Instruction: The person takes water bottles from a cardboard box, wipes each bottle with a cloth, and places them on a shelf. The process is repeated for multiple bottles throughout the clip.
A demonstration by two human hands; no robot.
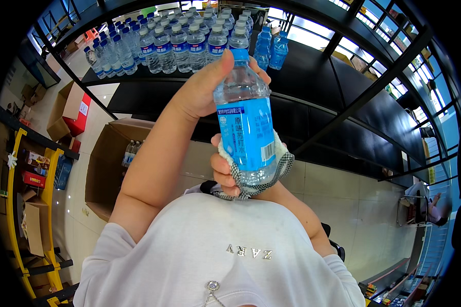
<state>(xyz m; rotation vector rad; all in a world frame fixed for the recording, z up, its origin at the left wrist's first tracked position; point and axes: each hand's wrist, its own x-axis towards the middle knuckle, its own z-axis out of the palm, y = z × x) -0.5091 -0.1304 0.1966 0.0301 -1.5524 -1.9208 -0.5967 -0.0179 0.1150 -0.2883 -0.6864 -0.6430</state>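
Tilted up before my chest is a clear plastic bottle (249, 130) with a blue cap and a light-blue label that bears writing and a barcode. My left hand (215, 78) holds it around the neck and shoulder, thumb beside the cap and fingertips showing on the far side. Lower down, my right hand (223, 169) grips the bottle from behind through a white cloth (282, 153) with a black-and-white checked edging. The cloth wraps the lower sides and base. Most of the right palm is hidden behind the bottle.
Ahead, a black shelf (305, 73) bears rows of white-capped water bottles (196, 42), blue-capped bottles (117, 53) and several blue-labelled bottles (278, 51). A cardboard box (103, 165) with bottles inside stands left on the floor. At far right a person (432, 207) sits.
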